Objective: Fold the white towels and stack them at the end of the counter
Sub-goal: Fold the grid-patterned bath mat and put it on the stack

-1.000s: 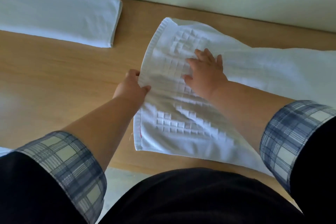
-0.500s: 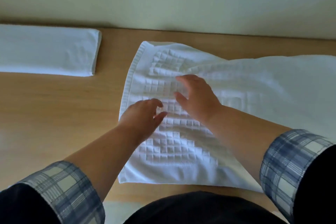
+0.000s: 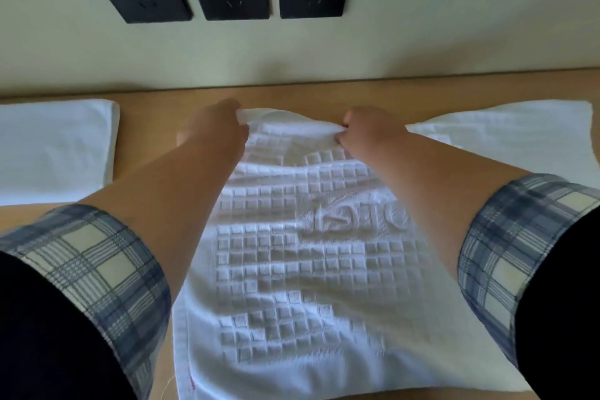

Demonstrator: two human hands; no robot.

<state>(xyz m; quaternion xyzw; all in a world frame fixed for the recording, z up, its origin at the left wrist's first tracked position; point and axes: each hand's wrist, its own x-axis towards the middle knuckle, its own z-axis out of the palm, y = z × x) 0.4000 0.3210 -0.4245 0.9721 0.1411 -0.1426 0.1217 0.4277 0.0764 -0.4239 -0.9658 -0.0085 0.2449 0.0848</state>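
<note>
The left hand (image 3: 214, 131) and right hand (image 3: 370, 131) each pinch the far edge of the embossed white towel (image 3: 308, 286) on the wooden counter (image 3: 146, 114) (a folded towel (image 3: 55, 153) lies left).

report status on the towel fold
Gripping waffle towel at far edge: left hand, right hand. Spread on counter, not yet folded over. Apart at left, folded towel; nothing blocking.

- A light wooden counter (image 3: 146, 127) runs along the foot of a pale wall.
- A white embossed towel (image 3: 292, 269), patterned with raised squares, lies spread across its middle and right side.
- A folded white towel (image 3: 55, 149) lies flat at the left, apart from the spread one, with bare wood between them.
</note>
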